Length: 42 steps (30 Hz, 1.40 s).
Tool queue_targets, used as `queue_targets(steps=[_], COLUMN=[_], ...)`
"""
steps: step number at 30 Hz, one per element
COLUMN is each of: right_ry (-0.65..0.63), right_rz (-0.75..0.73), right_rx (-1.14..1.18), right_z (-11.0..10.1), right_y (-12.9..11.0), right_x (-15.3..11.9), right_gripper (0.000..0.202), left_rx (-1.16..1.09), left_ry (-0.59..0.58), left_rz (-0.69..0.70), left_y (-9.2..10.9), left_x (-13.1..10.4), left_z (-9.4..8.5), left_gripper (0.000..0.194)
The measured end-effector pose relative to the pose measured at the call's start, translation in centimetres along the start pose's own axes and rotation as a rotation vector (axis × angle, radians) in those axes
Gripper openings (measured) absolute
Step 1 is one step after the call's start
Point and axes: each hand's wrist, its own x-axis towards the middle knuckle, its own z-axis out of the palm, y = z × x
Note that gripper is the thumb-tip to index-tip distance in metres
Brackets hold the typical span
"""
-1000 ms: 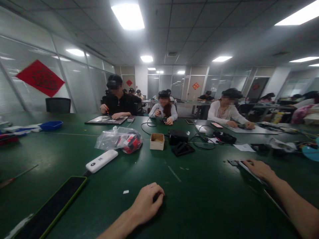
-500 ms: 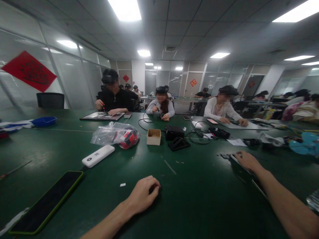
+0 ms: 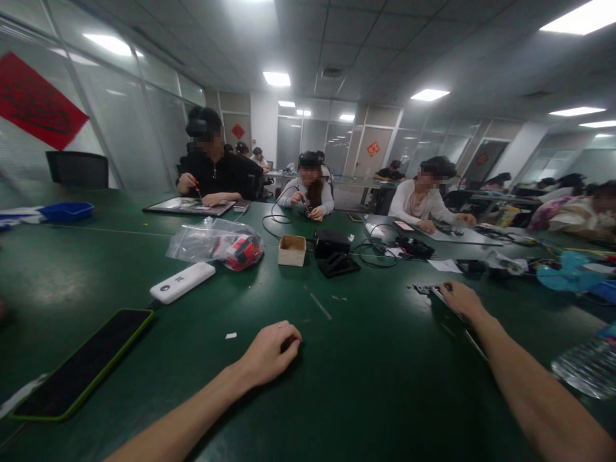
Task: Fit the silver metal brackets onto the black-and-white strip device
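Observation:
My left hand (image 3: 273, 351) rests on the green table (image 3: 366, 385) with its fingers curled together; whether anything is inside them is hidden. On the right, my right hand (image 3: 461, 301) lies over a thin, flat, light-edged object (image 3: 447, 303) and closes on its far end. Small dark metal parts (image 3: 419, 289) lie just left of those fingertips. A small white scrap (image 3: 231, 335) is to the left of my left hand.
A phone (image 3: 84, 366) and white power bank (image 3: 183, 282) lie left. Farther back are a plastic bag (image 3: 216, 244), a small box (image 3: 291, 250) and a black case (image 3: 332, 244). A clear bottle (image 3: 587, 366) lies right. Several people sit beyond.
The view has shifted, so the table items and both hands appear slightly higher and farther left. More of the clear bottle shows at the right. Both hands keep nearly the same pose.

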Motion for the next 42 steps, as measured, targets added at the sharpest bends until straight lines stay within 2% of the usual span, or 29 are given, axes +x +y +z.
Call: queue_targets(steps=[4, 11, 23, 28, 42], right_ry=[-0.083, -0.108, -0.087, -0.110, -0.080], right_rz=[0.044, -0.033, 0.021, -0.001, 0.073], right_rx=[-0.053, -0.078, -0.073, -0.074, -0.016], right_z=[-0.4, -0.4, -0.3, -0.3, -1.4], right_y=[-0.2, -0.2, -0.3, -0.5, -1.1], right_x=[-0.2, 0.1, 0.0, 0.1, -1.1], right_gripper=[0.043, 0.037, 0.044, 0.040, 0.036], left_rx=[0.007, -0.005, 0.005, 0.008, -0.006], left_ry=[-0.004, -0.019, -0.021, -0.026, -0.032], left_rz=[0.000, -0.011, 0.009, -0.001, 0.020], left_y=[0.2, 0.2, 0.4, 0.2, 0.2], left_x=[-0.1, -0.1, -0.1, -0.1, -0.2], left_z=[-0.2, -0.2, -0.3, -0.2, -0.2], left_gripper=[0.015, 0.015, 0.016, 0.016, 0.016])
